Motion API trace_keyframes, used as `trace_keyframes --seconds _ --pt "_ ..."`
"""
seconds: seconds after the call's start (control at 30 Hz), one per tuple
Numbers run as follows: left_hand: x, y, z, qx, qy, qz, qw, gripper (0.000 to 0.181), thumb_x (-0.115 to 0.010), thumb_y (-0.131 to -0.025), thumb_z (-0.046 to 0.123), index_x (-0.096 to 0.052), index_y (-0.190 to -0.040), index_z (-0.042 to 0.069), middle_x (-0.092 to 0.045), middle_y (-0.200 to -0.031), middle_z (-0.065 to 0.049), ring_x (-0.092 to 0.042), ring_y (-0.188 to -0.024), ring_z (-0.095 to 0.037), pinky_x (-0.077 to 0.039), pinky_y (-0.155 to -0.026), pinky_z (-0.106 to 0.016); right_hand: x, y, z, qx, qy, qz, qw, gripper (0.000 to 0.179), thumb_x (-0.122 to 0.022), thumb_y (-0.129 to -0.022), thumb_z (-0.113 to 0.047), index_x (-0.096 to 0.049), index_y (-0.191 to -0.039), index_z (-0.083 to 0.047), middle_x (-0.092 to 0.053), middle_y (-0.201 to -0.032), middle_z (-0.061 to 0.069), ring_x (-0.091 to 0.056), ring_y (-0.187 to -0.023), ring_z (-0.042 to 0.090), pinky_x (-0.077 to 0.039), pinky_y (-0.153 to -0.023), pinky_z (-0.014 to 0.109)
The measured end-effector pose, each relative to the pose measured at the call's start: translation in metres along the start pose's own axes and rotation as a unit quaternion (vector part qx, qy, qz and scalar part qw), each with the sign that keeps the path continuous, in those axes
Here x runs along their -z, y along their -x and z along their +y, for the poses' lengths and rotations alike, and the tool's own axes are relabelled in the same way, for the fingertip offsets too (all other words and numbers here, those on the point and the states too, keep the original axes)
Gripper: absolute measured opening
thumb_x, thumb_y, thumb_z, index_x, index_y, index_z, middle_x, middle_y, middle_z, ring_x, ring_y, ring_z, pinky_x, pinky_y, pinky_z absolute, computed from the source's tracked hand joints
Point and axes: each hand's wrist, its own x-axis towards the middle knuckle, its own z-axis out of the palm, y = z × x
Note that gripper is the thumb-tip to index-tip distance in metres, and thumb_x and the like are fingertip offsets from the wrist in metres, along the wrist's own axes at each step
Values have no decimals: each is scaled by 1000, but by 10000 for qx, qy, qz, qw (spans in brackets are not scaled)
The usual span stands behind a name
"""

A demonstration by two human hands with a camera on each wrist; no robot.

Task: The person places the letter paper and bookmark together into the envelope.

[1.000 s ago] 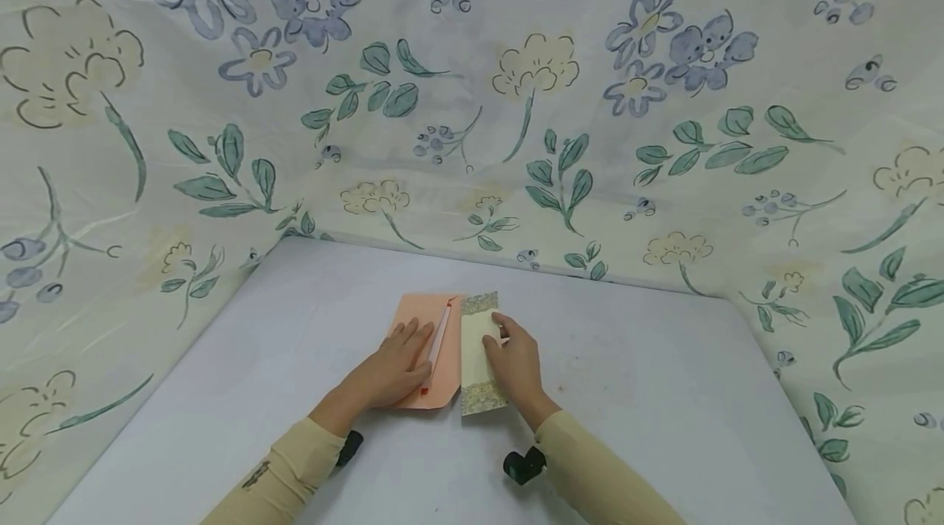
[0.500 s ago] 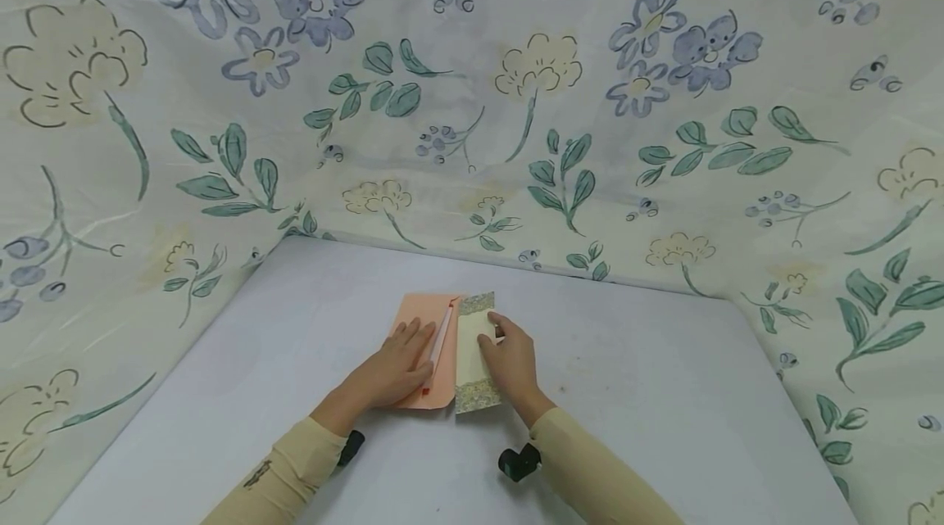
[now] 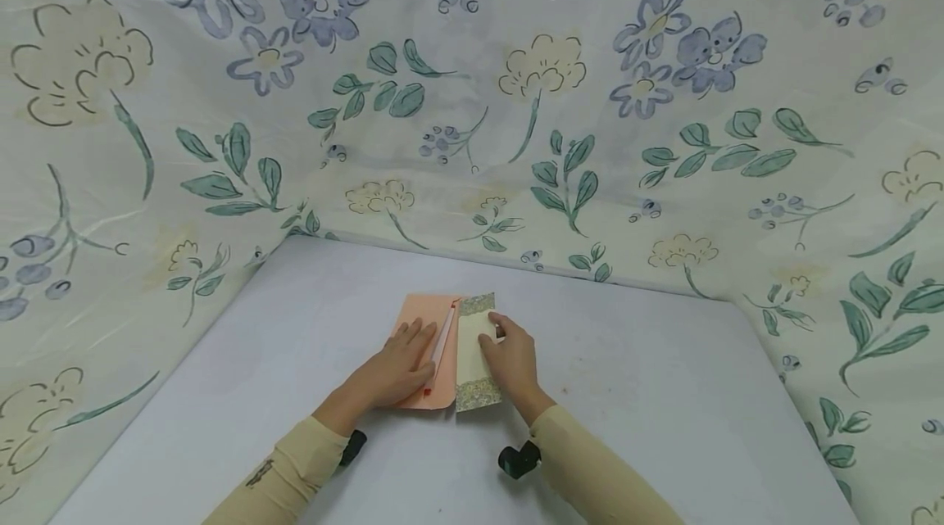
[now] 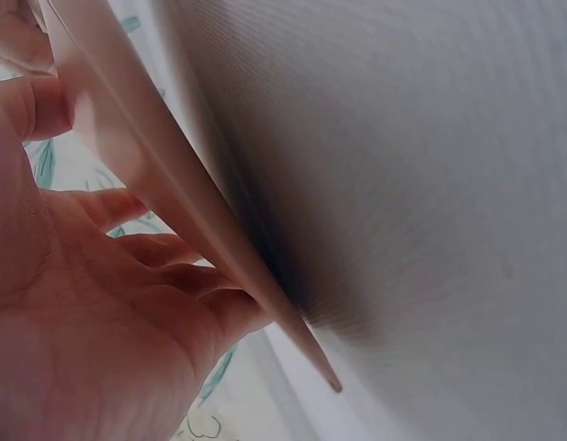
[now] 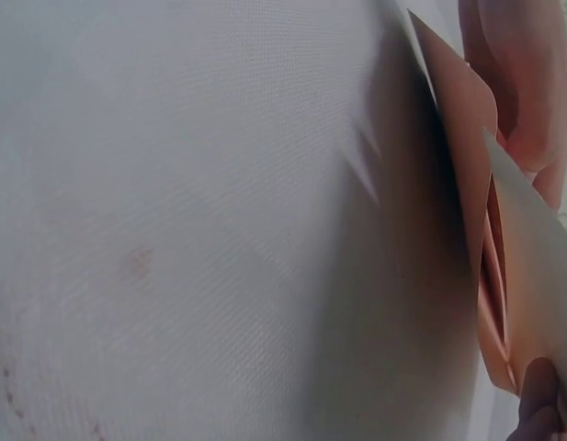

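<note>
A peach envelope [image 3: 445, 382] lies on the table, with a white strip [image 3: 441, 345] tipped in red slanting along its right part. My left hand [image 3: 398, 361] rests on it with fingers spread; in the left wrist view these fingers [image 4: 173, 262] touch the envelope's face [image 4: 127, 138]. At the envelope's right side stands a cream card [image 3: 472, 345] with patterned bands at its top and bottom. My right hand [image 3: 514, 357] pinches this card by its right edge. In the right wrist view the card [image 5: 540, 248] is close against the envelope's opening, one corner overlapping it.
The white table [image 3: 627, 394] spreads around the hands, with faint reddish specks to the right. A floral sheet [image 3: 442, 99] rises behind the table and along its sides. Black wrist devices [image 3: 519, 459] hang below both forearms.
My right hand has shifted slightly left with the card, closer to the envelope, and then stayed nearly still. The left hand keeps its place on the envelope.
</note>
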Motion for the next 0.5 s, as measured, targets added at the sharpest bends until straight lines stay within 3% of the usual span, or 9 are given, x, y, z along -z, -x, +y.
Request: trace_keyframes --seconds 0.5 --pt "0 2 2 -30 -20 109 9999 65 -51 -99 23 -33 -157 0 -24 -162 -29 -18 -151 -49 -21 -120 -61 -2 0 -2 6 -108 -70 9999 41 -70 -91 -10 -67 -131 -1 -68 -95 10 -47 -59 8 -39 -51 20"
